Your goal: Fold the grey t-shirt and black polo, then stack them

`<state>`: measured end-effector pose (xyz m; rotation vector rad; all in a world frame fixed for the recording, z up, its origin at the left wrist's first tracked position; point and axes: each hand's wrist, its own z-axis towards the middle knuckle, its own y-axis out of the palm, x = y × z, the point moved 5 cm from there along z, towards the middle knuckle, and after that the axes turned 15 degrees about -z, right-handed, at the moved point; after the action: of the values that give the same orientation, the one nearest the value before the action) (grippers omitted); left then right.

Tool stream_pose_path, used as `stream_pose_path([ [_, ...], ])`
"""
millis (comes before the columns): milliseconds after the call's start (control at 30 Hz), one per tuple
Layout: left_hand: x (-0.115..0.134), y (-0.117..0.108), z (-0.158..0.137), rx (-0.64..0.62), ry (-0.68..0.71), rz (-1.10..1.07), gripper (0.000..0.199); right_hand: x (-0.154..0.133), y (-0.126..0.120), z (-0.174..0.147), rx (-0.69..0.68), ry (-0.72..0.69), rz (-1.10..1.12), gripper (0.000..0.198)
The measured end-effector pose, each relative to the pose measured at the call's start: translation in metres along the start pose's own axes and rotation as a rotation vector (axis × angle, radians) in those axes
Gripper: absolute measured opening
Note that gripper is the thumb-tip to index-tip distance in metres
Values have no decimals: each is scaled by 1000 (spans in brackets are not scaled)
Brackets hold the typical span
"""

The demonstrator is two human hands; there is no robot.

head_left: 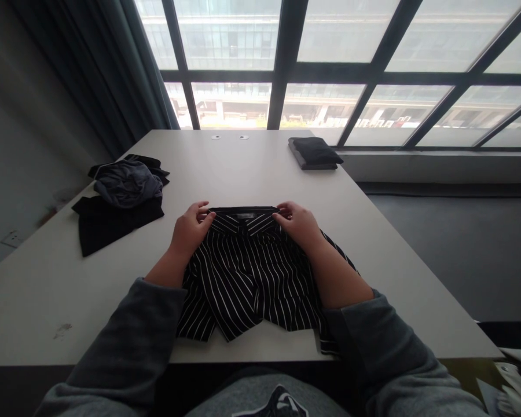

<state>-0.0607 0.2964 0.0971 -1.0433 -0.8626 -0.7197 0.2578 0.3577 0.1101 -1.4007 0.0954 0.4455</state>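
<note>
A black shirt with white stripes (243, 266) lies spread on the white table in front of me, its collar at the far end and its hem toward the near edge. My left hand (191, 227) pinches the left end of the collar area between thumb and fingers. At the opposite end, my right hand (298, 223) grips the shirt in the same way. The fabric between both hands is stretched fairly straight, with a small label inside the neck. Its sleeves lie partly beneath my forearms.
On the left of the white table (226, 174) is a loose pile of dark clothes (128, 182). A folded dark stack of cloth (315, 152) sits at the far right edge. Behind stand large windows and a dark curtain (99, 69). Papers (516, 376) appear at lower right.
</note>
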Motion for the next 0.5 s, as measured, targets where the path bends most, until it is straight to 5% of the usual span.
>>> stream_pose_path([
  [100, -17, 10, 1, -189, -193, 218, 71, 5, 15, 0, -175, -12, -228, 60],
  [200, -23, 16, -2, -316, -255, 381, 63, 8, 26, -1, -315, -42, -335, 52],
  [500, -20, 12, -4, -350, -267, 508, 41, 5, 21, 0, -325, -11, -333, 45],
])
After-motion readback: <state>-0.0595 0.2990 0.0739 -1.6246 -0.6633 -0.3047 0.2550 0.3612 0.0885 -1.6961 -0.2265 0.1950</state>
